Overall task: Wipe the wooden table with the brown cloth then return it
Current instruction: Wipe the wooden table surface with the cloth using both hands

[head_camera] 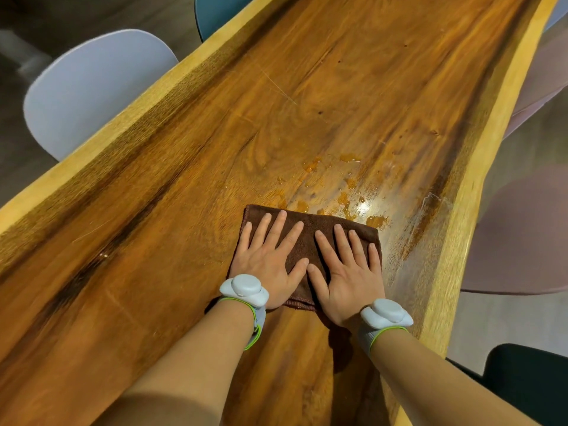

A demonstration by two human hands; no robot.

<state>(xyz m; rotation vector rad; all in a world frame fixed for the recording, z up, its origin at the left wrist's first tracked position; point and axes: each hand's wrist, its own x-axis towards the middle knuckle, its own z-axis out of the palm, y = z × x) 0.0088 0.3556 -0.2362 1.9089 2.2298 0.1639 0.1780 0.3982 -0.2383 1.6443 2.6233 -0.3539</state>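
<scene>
Both palms are pressing flat, fingers spread: the left hand (266,262) and right hand (347,272) are pinning the brown cloth (307,241) on the wooden table (153,210), just short of wet droplets (344,182). Soft, light terry looks likely to bunch; holding near its edges should keep it flat.

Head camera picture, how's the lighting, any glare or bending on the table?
Head view: a bright glare spot sits on the wet patch just beyond the brown cloth; wide-angle distortion bows the wooden table edges; both hands, left hand and right hand, are sharp; the room corners fall dim.
</scene>
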